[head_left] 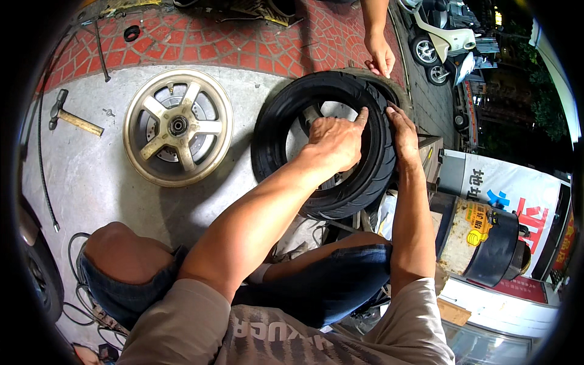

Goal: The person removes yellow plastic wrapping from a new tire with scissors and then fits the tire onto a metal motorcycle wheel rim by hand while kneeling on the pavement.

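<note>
A black tyre (277, 173) with no rim in it is in front of me, right of centre. My left hand (334, 143) reaches over its opening, index finger stretched onto the inner sidewall, the other fingers curled with nothing visible in them. Against the tread on the right, my right hand (404, 134) holds the tyre, its fingers along the outer edge. Through the opening I see part of something spoked, mostly hidden. Left of the tyre lies a pale five-spoke wheel rim (210, 128) with a brake disc (152, 131).
Another person's hand (381, 56) is just beyond the tyre, near a greyish tyre edge (398, 91). A hammer (76, 120) and a thin black cable (44, 158) lie on the left. A black-and-cream cylinder (471, 237) stands at right; parked scooters (447, 45) are farther off.
</note>
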`<state>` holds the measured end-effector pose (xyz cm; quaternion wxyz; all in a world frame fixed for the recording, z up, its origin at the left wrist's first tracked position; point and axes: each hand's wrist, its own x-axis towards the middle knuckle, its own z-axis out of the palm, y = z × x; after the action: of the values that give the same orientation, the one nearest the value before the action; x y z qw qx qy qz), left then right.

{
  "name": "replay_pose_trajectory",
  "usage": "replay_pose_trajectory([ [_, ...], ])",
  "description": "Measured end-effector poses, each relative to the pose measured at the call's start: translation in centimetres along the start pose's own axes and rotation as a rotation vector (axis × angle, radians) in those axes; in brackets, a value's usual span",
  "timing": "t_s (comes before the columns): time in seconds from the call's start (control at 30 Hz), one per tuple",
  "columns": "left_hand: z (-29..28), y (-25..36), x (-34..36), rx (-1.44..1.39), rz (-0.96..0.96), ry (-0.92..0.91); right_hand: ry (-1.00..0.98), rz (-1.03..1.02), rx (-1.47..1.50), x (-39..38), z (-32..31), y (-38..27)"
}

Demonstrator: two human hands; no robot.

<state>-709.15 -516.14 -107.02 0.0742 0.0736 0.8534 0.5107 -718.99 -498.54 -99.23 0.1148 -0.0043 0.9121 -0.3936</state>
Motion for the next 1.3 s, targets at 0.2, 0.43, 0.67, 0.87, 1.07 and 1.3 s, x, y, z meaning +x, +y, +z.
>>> replay_pose_trajectory([
  [0.2,0.2,-0.1,0.0,-0.014,0.047,0.054,-0.019,-0.006,0.034,0.3,-0.3,0.2],
  [0.43,0.6,0.6,-0.6,-0.016,0.085,0.085,0.004,-0.025,0.063,0.0,0.1,0.1],
  [0.67,-2.3,2.2,-2.3,-0.147,-0.063,0.148,0.228,-0.129,-0.155,-1.7,2.2,-1.3],
  [0.87,-2.3,2.2,-5.1,-0.094,0.103,0.878,0.223,-0.38,-0.131,-5.8,5.4,-3.0],
  [1.07,-5.5,2.6,-6.8,-0.113,-0.041,0.643,-0.019,-0.304,0.192,-5.6,4.3,-3.5],
  [1.3,-5.4,2.1,-6.7,-0.04,-0.027,0.587,0.136,-0.135,0.024,-0.6,-2.2,3.0],
])
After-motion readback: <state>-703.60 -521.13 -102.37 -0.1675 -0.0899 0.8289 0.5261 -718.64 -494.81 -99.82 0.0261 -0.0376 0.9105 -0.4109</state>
